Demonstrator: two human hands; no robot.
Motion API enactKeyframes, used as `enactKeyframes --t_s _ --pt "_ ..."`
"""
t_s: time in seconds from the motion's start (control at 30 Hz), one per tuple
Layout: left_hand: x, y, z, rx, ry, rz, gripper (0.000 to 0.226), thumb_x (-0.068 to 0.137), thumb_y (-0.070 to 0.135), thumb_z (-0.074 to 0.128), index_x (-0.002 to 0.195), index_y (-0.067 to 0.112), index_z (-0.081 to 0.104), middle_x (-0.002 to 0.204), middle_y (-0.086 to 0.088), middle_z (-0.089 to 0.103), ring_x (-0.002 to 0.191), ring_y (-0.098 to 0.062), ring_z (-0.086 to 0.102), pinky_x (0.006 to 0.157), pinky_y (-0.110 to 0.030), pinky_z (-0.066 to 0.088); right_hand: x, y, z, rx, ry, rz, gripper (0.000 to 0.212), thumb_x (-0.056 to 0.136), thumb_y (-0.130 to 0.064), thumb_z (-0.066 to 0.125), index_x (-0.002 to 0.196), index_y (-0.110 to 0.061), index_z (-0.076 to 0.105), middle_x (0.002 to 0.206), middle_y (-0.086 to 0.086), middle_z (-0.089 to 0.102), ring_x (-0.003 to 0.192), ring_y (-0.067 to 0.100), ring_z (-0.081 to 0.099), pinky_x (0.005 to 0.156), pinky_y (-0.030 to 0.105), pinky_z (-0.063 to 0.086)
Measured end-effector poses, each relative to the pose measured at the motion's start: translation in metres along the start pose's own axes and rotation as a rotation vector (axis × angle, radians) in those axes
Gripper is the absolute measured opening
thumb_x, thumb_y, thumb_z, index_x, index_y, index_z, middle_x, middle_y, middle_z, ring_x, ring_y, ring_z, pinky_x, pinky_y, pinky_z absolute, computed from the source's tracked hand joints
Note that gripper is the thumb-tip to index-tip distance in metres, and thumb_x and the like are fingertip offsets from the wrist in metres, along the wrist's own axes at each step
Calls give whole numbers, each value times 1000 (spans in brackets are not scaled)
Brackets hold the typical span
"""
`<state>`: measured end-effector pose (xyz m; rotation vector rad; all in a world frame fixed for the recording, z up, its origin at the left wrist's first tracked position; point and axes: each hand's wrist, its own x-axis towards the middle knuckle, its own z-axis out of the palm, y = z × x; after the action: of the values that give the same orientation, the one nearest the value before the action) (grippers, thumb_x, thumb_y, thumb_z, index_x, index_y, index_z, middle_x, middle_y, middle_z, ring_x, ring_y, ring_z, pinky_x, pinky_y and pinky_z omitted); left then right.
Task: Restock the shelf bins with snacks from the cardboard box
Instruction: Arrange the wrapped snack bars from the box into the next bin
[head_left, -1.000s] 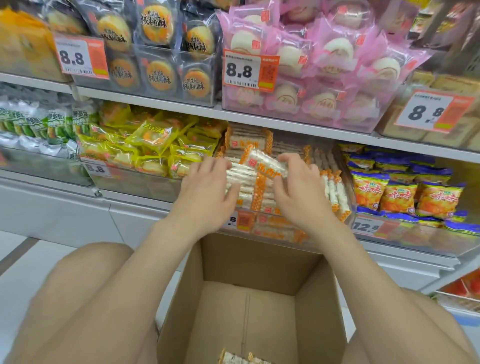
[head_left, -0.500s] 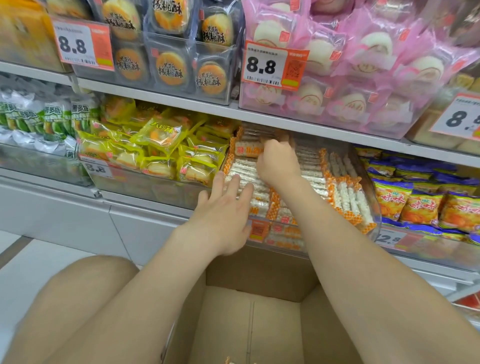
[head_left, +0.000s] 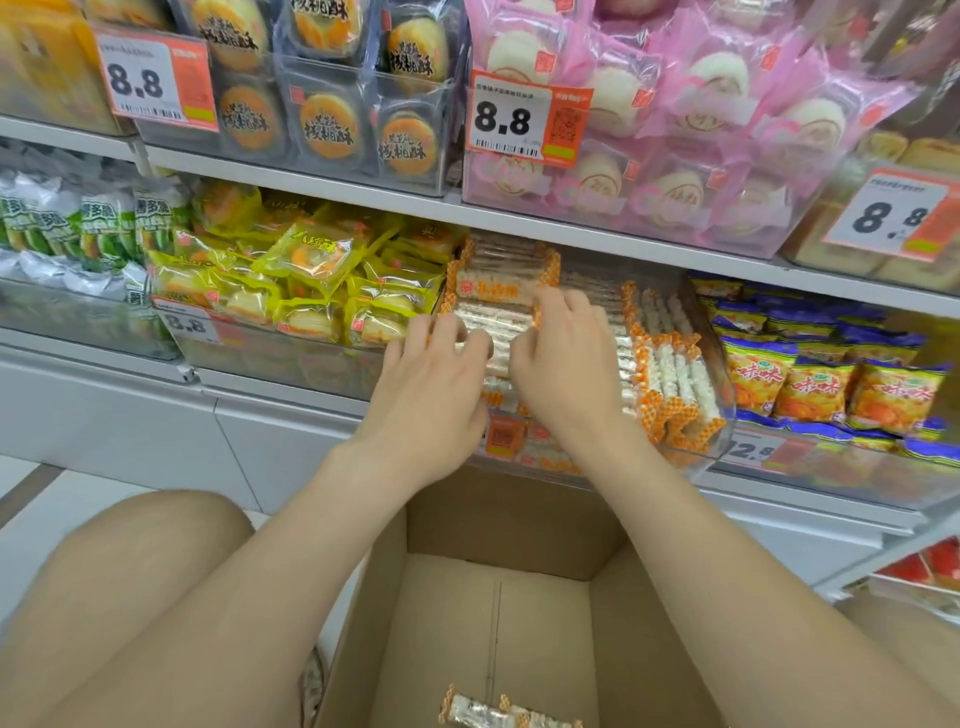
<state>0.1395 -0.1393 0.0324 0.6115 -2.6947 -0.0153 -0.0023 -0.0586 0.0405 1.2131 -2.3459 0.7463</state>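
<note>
8.8 is printed on four price tags: an upper left tag (head_left: 156, 83), an upper middle tag (head_left: 524, 122), an upper right tag (head_left: 898, 215) and a lower left tag (head_left: 192, 325). 12.8 is shown on a lower right tag (head_left: 753, 449). 核桃酥 is printed on the round cake packets (head_left: 332, 130), and 味味 on the orange bags (head_left: 810, 387).

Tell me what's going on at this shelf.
A person is restocking a store shelf. The left hand and the right hand are both in the clear bin of orange-edged snack bars, fingers curled on bars in the middle of the stack, apparently lining them up. The cardboard box sits open below the shelf, between the person's knees. It is nearly emptied: only a few leftover bars show at its bottom.
</note>
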Motion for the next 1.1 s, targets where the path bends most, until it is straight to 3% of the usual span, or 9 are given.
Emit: enactKeyframes --t_s 0.13,0.37,0.47,0.57,0.67,0.8,0.9,1.0,1.1 --pt "-20 8 11 -244 66 81 16 80 21 65 91 23 53 92 1 57 91 -31 55 72 -47 49 -87 -7 -38 195 -27 -17 18 81 -24 47 82 -23 65 76 -3 65 73 22 59 64 37 46" --pt "-97 40 120 -145 -964 216 13 97 23 56 106 23 66 104 -1 67 97 -27 65 84 -42 57 -221 59 38 -63 -1290 37 24 92 -17 50 96 -11 73 97 13 72 89 33 69 75 41 61" --pt "-139 40 181 -93 -1257 180 18 100 15 53 112 15 67 112 -8 67 102 -33 65 82 -42 55 -256 94 81 -84 -1593 103 20 92 -11 53 93 -5 71 90 13 71 76 29 63 64 35 49" --pt "-171 35 222 6 -1406 200 9 101 8 53 99 14 59 108 -7 66 91 -29 63 72 -41 51 -273 116 110 -27 -1653 90 22 94 -8 50 89 -8 72 85 4 64 68 24 56 59 34 45" --pt "-188 33 257 51 -1533 172 25 99 3 56 122 10 64 119 -8 68 92 -25 62 73 -34 48 -291 122 132 48 -1789 102 49 92 1 43 117 -26 76 125 0 65 84 17 65 61 27 53" --pt "-195 38 290 39 -1672 164 54 99 5 55 152 15 52 146 -9 58 121 -27 63 79 -31 47 -323 111 157 -123 -2022 -135 65 101 -2 42 154 -38 48 171 1 24 149 29 37 113 42 45" --pt "-194 39 303 9 -1751 166 68 98 0 53 159 28 43 160 -7 43 132 -28 55 81 -30 45 -338 109 162 -316 -2042 -305 73 105 -7 46 165 -40 21 175 5 7 156 35 23 114 50 39" --pt "-202 36 316 3 -1800 163 74 98 4 59 162 34 35 166 -4 34 140 -29 48 89 -33 48 -340 124 173 -248 -1959 -217 72 101 -5 49 158 -46 33 169 5 27 147 36 39 109 49 47" --pt "-212 33 330 -82 -1738 44 72 93 10 66 156 25 36 144 -7 54 118 -28 60 86 -36 55 -337 139 185 -136 -1773 -88 66 99 -17 56 157 -41 36 148 6 52 129 33 56 95 41 52"
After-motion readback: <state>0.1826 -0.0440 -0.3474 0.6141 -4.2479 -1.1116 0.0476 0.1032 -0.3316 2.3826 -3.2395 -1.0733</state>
